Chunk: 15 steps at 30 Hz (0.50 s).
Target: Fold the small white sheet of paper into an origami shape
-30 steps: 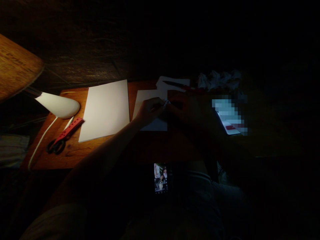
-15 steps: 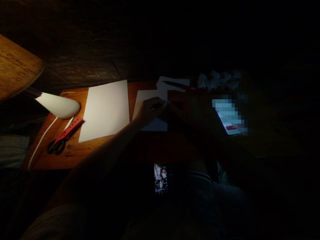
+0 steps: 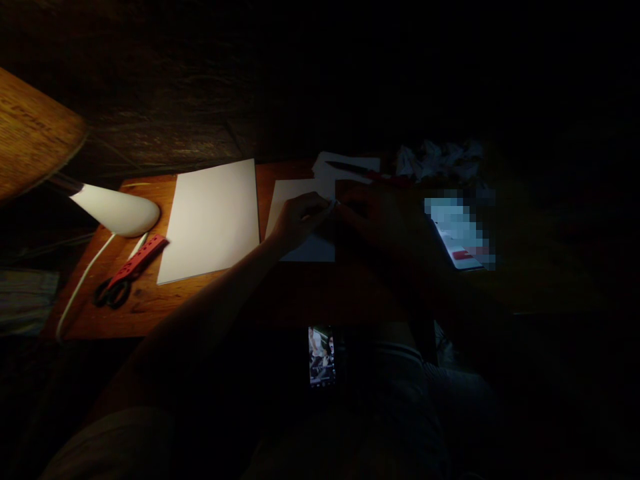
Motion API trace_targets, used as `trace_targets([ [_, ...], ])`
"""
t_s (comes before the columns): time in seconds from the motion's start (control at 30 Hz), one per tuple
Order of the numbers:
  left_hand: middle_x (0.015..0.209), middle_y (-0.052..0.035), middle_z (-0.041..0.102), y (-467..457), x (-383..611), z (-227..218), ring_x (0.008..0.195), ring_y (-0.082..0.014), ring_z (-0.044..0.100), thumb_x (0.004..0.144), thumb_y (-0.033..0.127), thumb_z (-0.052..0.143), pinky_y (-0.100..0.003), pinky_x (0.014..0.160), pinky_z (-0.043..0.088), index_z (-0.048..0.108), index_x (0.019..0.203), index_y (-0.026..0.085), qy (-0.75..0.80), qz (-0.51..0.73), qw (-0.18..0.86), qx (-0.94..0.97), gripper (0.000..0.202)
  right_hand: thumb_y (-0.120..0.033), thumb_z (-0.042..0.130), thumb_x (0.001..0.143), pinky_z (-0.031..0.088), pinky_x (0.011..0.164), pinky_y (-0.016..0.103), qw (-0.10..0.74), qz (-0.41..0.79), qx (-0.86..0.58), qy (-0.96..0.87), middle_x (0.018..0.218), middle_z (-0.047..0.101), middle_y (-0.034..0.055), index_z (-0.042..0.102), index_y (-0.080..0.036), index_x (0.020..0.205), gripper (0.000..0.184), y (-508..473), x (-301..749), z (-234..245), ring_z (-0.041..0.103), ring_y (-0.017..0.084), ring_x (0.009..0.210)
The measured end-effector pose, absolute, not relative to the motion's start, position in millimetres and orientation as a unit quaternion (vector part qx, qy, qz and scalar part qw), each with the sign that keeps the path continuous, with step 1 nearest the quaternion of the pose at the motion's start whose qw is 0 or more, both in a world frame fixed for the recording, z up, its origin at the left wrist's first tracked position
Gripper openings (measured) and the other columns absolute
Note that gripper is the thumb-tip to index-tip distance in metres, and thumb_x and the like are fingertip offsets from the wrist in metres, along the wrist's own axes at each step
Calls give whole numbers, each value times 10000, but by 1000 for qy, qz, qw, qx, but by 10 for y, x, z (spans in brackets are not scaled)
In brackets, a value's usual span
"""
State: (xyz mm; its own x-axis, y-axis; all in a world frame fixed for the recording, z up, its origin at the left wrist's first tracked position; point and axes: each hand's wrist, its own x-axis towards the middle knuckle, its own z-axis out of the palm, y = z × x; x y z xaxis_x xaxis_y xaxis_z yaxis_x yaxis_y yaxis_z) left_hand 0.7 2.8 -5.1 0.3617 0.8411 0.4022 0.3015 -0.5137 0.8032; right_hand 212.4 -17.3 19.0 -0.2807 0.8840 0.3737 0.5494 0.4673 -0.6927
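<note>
My left hand is closed in a pinch on a small piece of folded white paper, above a white sheet. My right hand, deep in shadow, meets it from the other side with its fingertips at the same paper. How the right fingers are set is hard to make out, but they look pinched on it. Behind the hands, dark-bladed scissors with red handles lie across another white paper.
Left on the wooden table are a big white sheet, a lamp with a white cord, and black-handled scissors in a red cover. Crumpled white papers and a lit phone lie right. Another lit phone is below the table edge.
Both hands stay nearly in place; the paper between the fingertips has shifted slightly and shows less white. The picture on the lower phone's screen has changed.
</note>
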Motion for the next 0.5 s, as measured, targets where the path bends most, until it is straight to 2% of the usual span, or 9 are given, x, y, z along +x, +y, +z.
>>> trace_targets([
  [0.2,795,-21,653,51,-1,-82,759,-139,587,891,265,666,-306,708,483,667,774,209,373,426,320,760,130,-352,684,979,535,819,362,392,223,-457,-766,998,813,82,814,-195,961,204,-179,2118,184,730,239,905],
  [0.5,791,-13,663,84,-9,-125,752,-124,593,882,282,666,-276,700,471,680,784,200,358,437,315,763,128,-370,709,963,495,760,335,417,232,-454,-752,935,800,63,804,-198,923,201,-142,2109,117,690,211,835],
])
